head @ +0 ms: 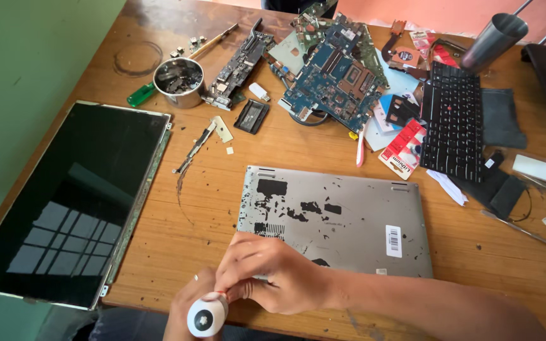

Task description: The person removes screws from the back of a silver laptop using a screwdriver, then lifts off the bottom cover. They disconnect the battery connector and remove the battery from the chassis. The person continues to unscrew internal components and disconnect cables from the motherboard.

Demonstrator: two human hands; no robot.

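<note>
A screwdriver point(207, 314) with a white cap is held upright at the near left corner of a laptop point(336, 221) lying bottom-up on the table point(191, 215). The left hand point(184, 309) is wrapped round the handle; the right hand point(273, 271) pinches its shaft. The bottom cover appears still on, so removal is judged barely begun. The bare screen panel point(71, 202) lies well apart to the left; open wood lies between.

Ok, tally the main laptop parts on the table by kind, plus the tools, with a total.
Laptop bottom case: 1
Bare screen panel: 1
Keyboard: 1
Circuit boards: 2, a blue one and a narrow dark one
Screwdrivers: 2, a white-capped one gripped by both hands, left and right, and a green-handled one
Metal cup of small parts: 1
Total: 8
</note>
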